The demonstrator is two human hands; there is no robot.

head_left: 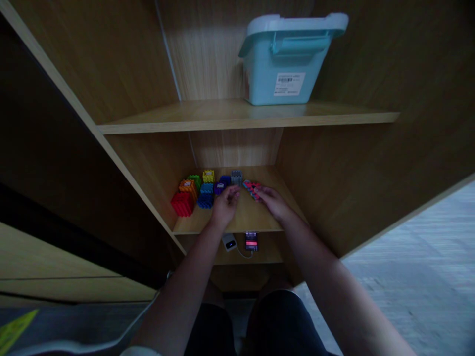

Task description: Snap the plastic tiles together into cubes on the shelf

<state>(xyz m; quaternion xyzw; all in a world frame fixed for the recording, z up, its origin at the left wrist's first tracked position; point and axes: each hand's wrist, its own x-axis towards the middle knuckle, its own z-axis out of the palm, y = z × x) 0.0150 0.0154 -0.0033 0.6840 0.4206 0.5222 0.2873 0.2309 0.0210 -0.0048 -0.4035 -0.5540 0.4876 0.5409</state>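
Both my arms reach into a wooden cabinet onto its lower shelf (pixel 245 220). My left hand (pixel 225 205) rests on the shelf with its fingers curled, its fingertips close to a purple block (pixel 218 188) and a grey block (pixel 236 177). My right hand (pixel 270 200) is closed on a flat pink-red block piece (pixel 251 188) that sticks out to the left of its fingers. Left of my hands stands a cluster of coloured toothed blocks: red (pixel 182 203), orange (pixel 188 187), green (pixel 195 180), yellow (pixel 208 176) and blue (pixel 205 197).
A pale blue lidded plastic box (pixel 287 62) with a barcode label stands on the upper shelf (pixel 237 118). On the bottom shelf lie a small white device (pixel 229 242) and a small gadget with a lit screen (pixel 251 241). Cabinet walls close in on both sides; grey floor shows right.
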